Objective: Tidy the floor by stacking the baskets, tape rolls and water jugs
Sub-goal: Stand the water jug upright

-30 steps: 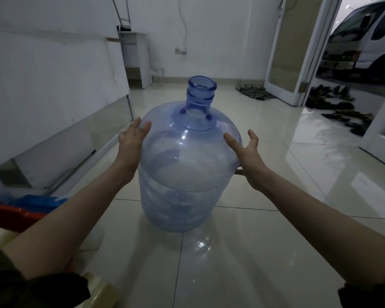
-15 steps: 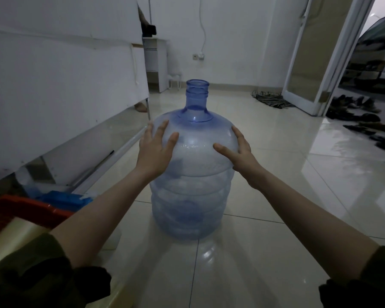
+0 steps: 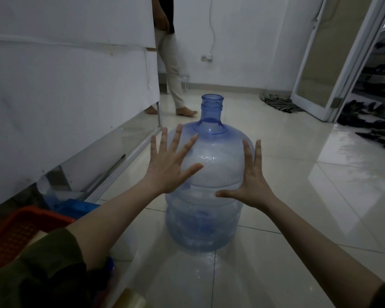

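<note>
Step in hand: water jug (image 3: 206,185) upright on floor (image 3: 309,207), centre, empty by the look. Left hand (image 3: 167,167) and right hand (image 3: 252,183) spread wide at jug shoulders, gripping nothing. Next: probably clamp both sides, lift toward stack.

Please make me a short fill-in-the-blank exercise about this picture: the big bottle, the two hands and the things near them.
1. The water jug stands upright on the tiled ____.
2. The jug's neck has no ____ on it.
3. The left hand and the right hand have their fingers ____, not closed around the jug.
4. The basket at the lower left is ____ in colour.

Missing words: floor; cap; spread; red
</note>
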